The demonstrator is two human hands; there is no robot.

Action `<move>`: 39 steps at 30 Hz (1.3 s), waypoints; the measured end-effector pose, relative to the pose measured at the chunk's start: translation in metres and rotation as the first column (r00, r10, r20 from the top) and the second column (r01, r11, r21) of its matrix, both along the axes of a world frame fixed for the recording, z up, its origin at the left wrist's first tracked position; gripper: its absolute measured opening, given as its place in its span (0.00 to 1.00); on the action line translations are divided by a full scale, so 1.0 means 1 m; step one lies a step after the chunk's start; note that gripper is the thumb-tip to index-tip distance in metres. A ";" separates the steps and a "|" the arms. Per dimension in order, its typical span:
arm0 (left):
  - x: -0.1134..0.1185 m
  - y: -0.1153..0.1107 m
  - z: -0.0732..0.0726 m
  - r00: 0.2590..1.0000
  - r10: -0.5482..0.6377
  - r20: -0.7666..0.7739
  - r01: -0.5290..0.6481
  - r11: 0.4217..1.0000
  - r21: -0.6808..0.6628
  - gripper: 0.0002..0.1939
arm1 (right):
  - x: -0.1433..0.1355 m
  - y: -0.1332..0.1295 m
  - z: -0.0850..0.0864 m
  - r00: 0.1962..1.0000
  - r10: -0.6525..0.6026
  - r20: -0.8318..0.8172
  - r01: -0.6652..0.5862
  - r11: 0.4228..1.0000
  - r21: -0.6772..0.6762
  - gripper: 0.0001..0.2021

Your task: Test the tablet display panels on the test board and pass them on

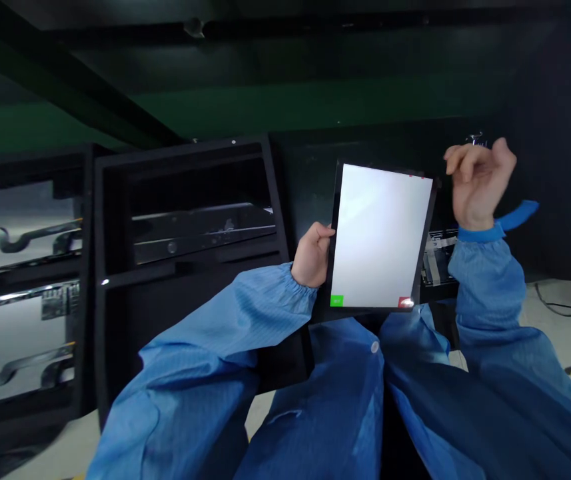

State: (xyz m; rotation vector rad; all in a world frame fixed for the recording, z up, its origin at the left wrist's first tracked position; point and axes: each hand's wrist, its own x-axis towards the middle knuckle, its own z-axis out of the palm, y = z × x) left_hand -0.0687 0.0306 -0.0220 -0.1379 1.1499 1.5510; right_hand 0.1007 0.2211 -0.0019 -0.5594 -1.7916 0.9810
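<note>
A tablet-sized display panel (384, 237) with a dark border glows plain white, a green box in its lower left corner and a red one in its lower right. My left hand (314, 253) is closed on the panel's left edge, thumb on the front; the fingers behind it are hidden. To the right of the panel, touching nothing I can see, my right hand (480, 180) is raised with fingers loosely bent and apart, holding nothing. Around that wrist is a blue strap (515, 217) with a loose end sticking out.
A black tray (276, 200) on the left has a dark glossy panel (205, 233) in its upper compartment. Beyond it, another tray (86, 267) holds panels with flex cables. Partly covered parts with silvery tape (432, 260) lie behind my right forearm. A thin cable (565, 310) hangs at right.
</note>
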 end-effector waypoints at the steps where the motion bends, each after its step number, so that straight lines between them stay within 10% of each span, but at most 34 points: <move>1: 0.000 0.001 0.003 0.999 -0.027 0.047 0.027 1.000 -0.003 0.05 | 0.005 -0.014 0.010 1.000 0.013 0.025 -0.015 0.995 0.098 0.23; 3: 0.000 0.003 0.010 0.990 -0.068 0.120 0.069 0.998 -0.001 0.12 | 0.011 -0.047 0.023 0.962 0.062 0.265 -0.135 0.954 0.266 0.11; 7: 0.000 0.004 0.018 0.982 -0.097 0.165 0.098 0.995 0.000 0.18 | 0.013 -0.097 0.010 0.763 0.060 0.643 -0.363 0.863 0.350 0.33; 14: -0.001 0.004 0.017 0.983 -0.088 0.162 0.094 0.995 -0.030 0.18 | 0.020 -0.119 -0.028 0.899 -0.047 0.436 -0.178 0.870 0.460 0.13; 21: -0.003 0.004 0.014 0.988 -0.133 0.074 0.135 0.990 -0.028 0.19 | 0.074 -0.088 -0.010 0.845 -0.418 0.333 0.256 0.863 0.435 0.09; 29: 0.000 0.007 0.026 0.998 -0.043 0.042 0.050 0.984 -0.172 0.19 | 0.116 -0.056 -0.056 0.739 -0.345 0.579 0.099 0.905 0.413 0.08; 39: -0.001 0.006 0.027 0.990 -0.010 0.138 0.030 0.990 -0.139 0.24 | 0.113 -0.056 -0.054 0.671 -0.367 0.645 0.035 0.884 0.466 0.10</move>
